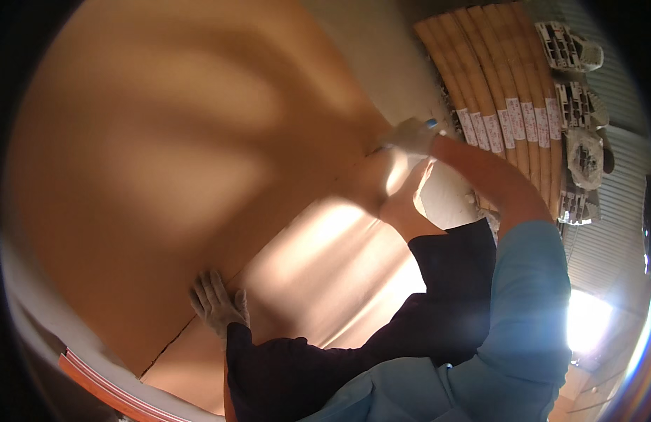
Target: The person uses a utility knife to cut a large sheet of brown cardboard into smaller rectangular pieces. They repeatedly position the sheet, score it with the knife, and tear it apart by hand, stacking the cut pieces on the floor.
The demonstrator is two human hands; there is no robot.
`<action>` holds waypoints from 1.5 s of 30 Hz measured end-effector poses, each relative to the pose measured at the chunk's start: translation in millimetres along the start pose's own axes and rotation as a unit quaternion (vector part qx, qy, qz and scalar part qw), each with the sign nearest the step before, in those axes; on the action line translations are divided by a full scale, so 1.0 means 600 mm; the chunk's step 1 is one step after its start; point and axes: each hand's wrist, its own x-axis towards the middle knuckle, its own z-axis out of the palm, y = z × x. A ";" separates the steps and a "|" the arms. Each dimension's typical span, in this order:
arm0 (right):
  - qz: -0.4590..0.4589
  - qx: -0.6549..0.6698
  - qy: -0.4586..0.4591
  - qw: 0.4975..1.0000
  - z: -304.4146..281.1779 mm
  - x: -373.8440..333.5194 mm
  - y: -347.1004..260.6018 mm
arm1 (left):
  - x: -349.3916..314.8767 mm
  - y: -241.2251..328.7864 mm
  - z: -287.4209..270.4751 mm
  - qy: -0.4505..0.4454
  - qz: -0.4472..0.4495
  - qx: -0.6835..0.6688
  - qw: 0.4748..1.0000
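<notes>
A wide brown cardboard sheet (149,162) spreads below me, crossed by a thin dark cut line that runs from lower left to upper right. My left hand (218,302), in a pale glove, lies flat beside this line with its fingers spread, pressing on the cardboard. My right hand (411,137), also gloved, is closed at the line's far right end. Out of its back pokes the blue end of a cutter knife (431,123). Motion smears the fingers, and most of the knife is hidden in the grip. A bare leg (408,204) rests on the sheet just below the right hand.
Several long brown rolls or tubes (494,84) with white labels lie side by side at the upper right. Plastic-wrapped pale parts (584,155) stand along their far ends. A corrugated wall (607,232) rises at right. An orange-red edge strip (107,387) curves at lower left.
</notes>
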 end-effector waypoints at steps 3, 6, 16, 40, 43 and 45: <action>0.010 -0.064 0.041 0.997 0.073 0.007 0.065 | -0.002 -0.001 0.002 -0.032 -0.008 0.003 0.999; 0.059 -0.064 0.058 0.995 0.110 0.007 0.125 | -0.005 -0.002 0.003 -0.024 -0.010 0.015 1.000; 0.380 0.395 0.175 0.818 0.116 0.030 0.195 | -0.004 0.003 0.011 0.017 -0.011 0.049 0.999; 0.065 0.561 0.442 0.697 -0.286 -0.285 0.172 | -0.043 0.034 -0.053 -0.063 -0.060 -0.926 0.368; 0.117 0.526 0.442 0.717 -0.300 -0.316 0.195 | -0.021 -0.007 -0.119 0.049 -0.034 -0.981 0.184; 0.197 0.533 0.442 0.694 -0.294 -0.320 0.213 | -0.010 -0.043 -0.171 0.087 -0.075 -0.977 0.182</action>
